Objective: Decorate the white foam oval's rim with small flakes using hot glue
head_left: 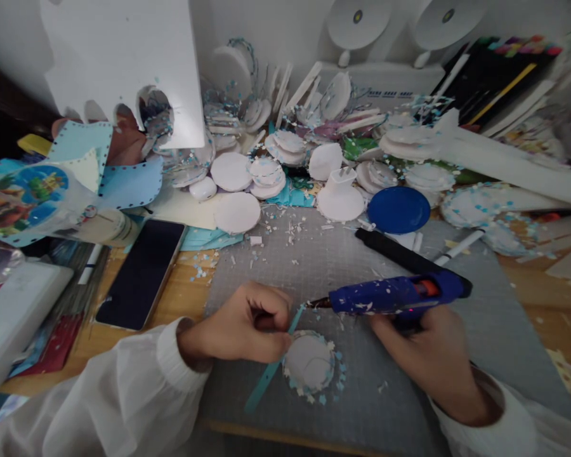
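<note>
Between the thumb and fingers of my left hand [250,324] is a narrow teal strip [262,386], slanting down to the left over the mat. My right hand [433,355] is wrapped round the handle of a blue hot glue gun [385,295]. The gun points left, and its dark nozzle is at the upper end of the strip; whether they touch I cannot tell. Just below, a white foam disc [309,362] ringed with small blue and white stars lies on the grey cutting mat [361,406], close to my left thumb.
A black phone [143,273] lies left of the mat. Along the back are several white foam discs [238,212], a blue round lid [398,209] and a black-handled tool [394,251]. A white foam panel [124,57] stands at the upper left. Scraps litter the mat.
</note>
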A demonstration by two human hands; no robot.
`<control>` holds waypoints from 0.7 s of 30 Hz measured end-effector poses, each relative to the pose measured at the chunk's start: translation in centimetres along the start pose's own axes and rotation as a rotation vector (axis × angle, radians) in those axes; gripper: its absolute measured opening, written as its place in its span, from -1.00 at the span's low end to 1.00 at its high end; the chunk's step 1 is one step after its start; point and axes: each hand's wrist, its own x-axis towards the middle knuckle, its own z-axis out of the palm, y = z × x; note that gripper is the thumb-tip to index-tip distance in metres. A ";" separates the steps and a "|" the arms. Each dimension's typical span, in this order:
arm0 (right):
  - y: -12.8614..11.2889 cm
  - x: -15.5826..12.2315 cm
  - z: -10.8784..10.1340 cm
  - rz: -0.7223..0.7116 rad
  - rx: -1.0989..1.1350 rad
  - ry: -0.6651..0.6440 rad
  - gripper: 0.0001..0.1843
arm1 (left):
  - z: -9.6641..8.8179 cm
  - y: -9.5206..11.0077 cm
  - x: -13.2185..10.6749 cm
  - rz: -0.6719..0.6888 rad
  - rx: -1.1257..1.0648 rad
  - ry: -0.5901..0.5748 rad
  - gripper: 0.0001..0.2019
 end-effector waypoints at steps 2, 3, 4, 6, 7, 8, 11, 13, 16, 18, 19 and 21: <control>-0.1 0.1 0.0 0.030 0.000 -0.009 -0.69 | 0.0 0.0 0.0 -0.002 0.000 0.002 -0.66; -0.1 0.1 0.0 0.039 0.002 -0.011 -0.70 | 0.0 0.0 -0.1 -0.003 0.003 0.002 -0.66; -0.2 0.1 -0.1 0.044 0.006 -0.016 -0.70 | 0.0 0.0 -0.1 -0.005 0.006 0.004 -0.66; -0.2 0.2 0.0 0.037 0.017 -0.017 -0.72 | 0.0 0.0 -0.1 -0.015 0.016 0.006 -0.66; -0.2 0.2 0.0 0.028 0.018 -0.011 -0.72 | 0.0 0.0 -0.1 -0.015 0.020 0.005 -0.66; -0.2 0.1 0.0 0.015 0.013 -0.006 -0.72 | -0.1 0.0 -0.1 -0.015 0.024 0.004 -0.66; 0.0 -0.2 0.1 -0.035 -0.038 0.033 -0.68 | -0.1 0.1 -0.1 -0.019 0.027 0.001 -0.66; 0.3 -0.4 0.2 -0.063 -0.078 0.064 -0.73 | -0.1 0.1 0.0 -0.026 0.023 0.002 -0.65; 0.7 -0.4 0.2 -0.012 -0.144 0.147 -0.71 | -0.1 0.1 0.0 -0.023 0.030 -0.004 -0.63; 1.3 -0.1 -0.2 0.069 -0.154 0.240 -0.65 | -0.2 0.1 0.0 -0.021 0.026 -0.010 -0.62; 1.7 0.0 -0.6 0.099 -0.143 0.290 -0.63 | -0.2 0.0 0.0 -0.020 0.020 -0.010 -0.62; 2.8 0.3 -1.8 0.136 -0.129 0.396 -0.61 | -0.3 -0.1 0.0 -0.026 0.003 -0.005 -0.63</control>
